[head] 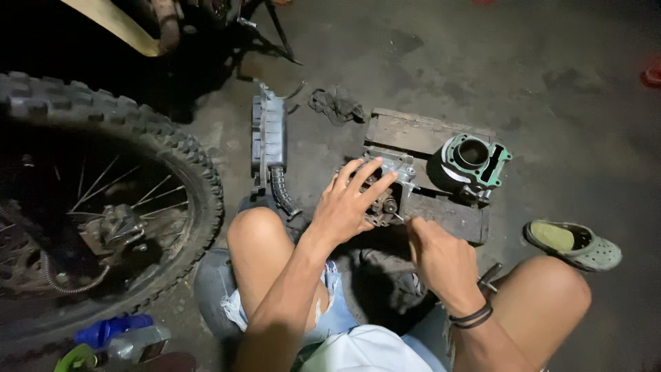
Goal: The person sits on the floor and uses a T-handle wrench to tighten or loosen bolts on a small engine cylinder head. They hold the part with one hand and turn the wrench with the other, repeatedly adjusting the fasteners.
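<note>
Single head view, steeply downward, close over dim, perhaps concrete floor (564, 103).

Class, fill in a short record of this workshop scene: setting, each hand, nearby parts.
Setting: dark concrete floor, knobby motorcycle wheel at left
Left hand: fingers spread on grey metal cylinder head
Right hand: at the head's near edge; grip unclear
Support: worn wooden block
Nearby: dark engine cylinder with green gasket, green clog
</note>
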